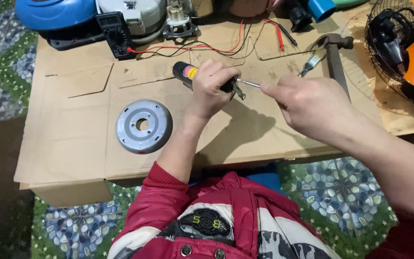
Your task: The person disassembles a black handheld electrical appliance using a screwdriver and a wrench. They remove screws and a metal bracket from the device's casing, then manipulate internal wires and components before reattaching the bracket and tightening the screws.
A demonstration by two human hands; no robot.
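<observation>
Left hand [210, 86] is wrapped tight round the dark tool [186, 73], a stubby black cylinder with a yellow-and-red label, held just above the cardboard [73, 139] and lying roughly level. Right hand [307, 103] is pinched shut, thumb and forefinger closed on the tip of the thin metal shaft [249, 84] that sticks out of the tool's front end. A small dark lever or trigger part hangs below the tool, beside the left fingers; what it is I cannot tell.

On the cardboard, left of and below the tool, lies a grey disc [143, 126], a round cover with a centre hole, well apart from both hands. Beyond the tool sit a multimeter [116, 34] with its red and black leads [216, 48] trailing across; right of the tool lie a small brush [311, 64] and a hammer [335, 57], and further right a fan cage [398, 43].

Risks, as I judge them: the shaft is thin and gripped only at its tip, so a sideways pull could bend it or let it slip and prick the fingertips. If the tool is powered and the lever gets squeezed, the pinched fingers would be caught. The leads lie near enough to snag a sleeve.
</observation>
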